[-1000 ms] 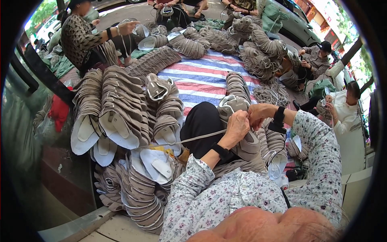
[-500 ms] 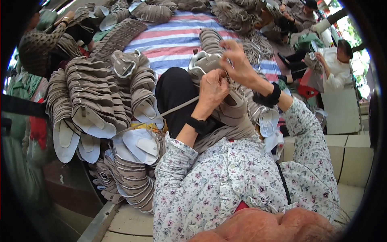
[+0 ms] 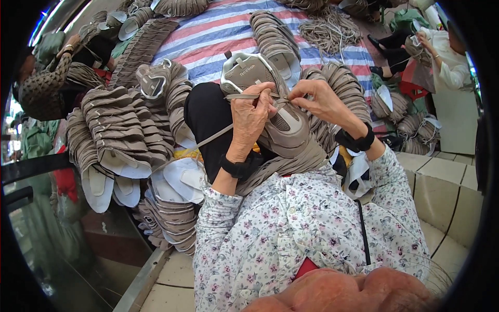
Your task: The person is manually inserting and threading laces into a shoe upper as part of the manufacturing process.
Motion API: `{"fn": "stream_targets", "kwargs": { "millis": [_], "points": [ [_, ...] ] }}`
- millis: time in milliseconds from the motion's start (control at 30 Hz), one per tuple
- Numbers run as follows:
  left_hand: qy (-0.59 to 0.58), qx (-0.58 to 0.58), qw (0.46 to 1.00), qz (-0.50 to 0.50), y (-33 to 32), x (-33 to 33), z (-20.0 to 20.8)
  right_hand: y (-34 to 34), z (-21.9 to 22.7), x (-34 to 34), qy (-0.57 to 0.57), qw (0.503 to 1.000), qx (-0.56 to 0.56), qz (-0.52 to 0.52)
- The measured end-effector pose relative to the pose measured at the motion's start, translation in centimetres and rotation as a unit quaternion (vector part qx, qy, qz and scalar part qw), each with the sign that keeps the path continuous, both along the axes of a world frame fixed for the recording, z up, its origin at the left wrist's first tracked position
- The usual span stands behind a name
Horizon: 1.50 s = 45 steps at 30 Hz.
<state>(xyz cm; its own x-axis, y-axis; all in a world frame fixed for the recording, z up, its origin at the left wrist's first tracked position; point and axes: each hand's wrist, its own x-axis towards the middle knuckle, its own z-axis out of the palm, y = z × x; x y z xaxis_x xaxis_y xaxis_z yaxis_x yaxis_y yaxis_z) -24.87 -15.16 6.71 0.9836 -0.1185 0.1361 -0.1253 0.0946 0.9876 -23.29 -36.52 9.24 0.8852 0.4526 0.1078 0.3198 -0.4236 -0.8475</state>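
A taupe shoe upper (image 3: pixel 285 136) with pale trim rests on my lap, its toe toward me and its tongue (image 3: pixel 249 70) pointing away. My left hand (image 3: pixel 250 112) is closed over the lacing area, pinching a flat taupe shoelace (image 3: pixel 215 136) whose long tail runs down to the left across my knee. To its right, my right hand (image 3: pixel 323 104) pinches lace too, thumb and fingertips pressed together at the shoe's edge. A short stretch of lace lies between the two hands. Some eyelets are hidden under my fingers. Beneath the shoe lies a bundle of loose laces (image 3: pixel 278 165).
Stacks of taupe uppers (image 3: pixel 117 125) with white insoles stand at left, and more (image 3: pixel 340 86) at right. Ahead is a striped sheet (image 3: pixel 223 31) with a heap of laces (image 3: pixel 331 32). Other people (image 3: pixel 451 62) sit at far right and far left. A glass pane (image 3: pixel 67 244) borders the left.
My right hand has come down from its raised place beside the shoe to the lace near my left hand. The view has shifted, and the shoe appears turned slightly.
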Motion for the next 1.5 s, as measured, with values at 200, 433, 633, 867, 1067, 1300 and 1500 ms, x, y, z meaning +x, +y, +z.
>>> {"fn": "stream_targets", "kwargs": {
  "millis": [200, 433, 633, 867, 1067, 1300, 1500],
  "points": [
    [-0.001, 0.045, 0.999, 0.026, 0.5, -0.5, 0.9, 1.9, -1.1, -0.9, -0.091, 0.995, -0.008, -0.044],
    [0.018, 0.058, 0.997, 0.046, 1.2, -1.6, 1.4, 2.2, -0.4, -1.1, -0.073, 0.995, 0.067, -0.025],
    [0.025, 0.048, 0.997, 0.055, 1.3, -2.3, 2.1, 2.3, -0.3, -1.1, 0.17, 0.967, 0.189, -0.013],
    [0.067, -0.033, 0.994, 0.079, 2.8, -3.7, 3.1, 1.5, 1.3, 0.1, 0.349, 0.908, 0.231, 0.017],
    [0.076, -0.121, 0.966, 0.216, 9.9, -5.1, 3.3, 0.2, 0.6, 0.3, 0.337, 0.899, 0.279, 0.025],
    [0.088, -0.259, 0.896, 0.35, 29.0, -12.0, 3.3, 0.2, 0.4, 0.7, 0.266, 0.925, 0.266, 0.051],
    [0.072, -0.242, 0.87, 0.424, 37.3, -16.2, 2.7, 0.0, 0.9, 1.2, 0.265, 0.961, 0.074, 0.036]
  ]
}}
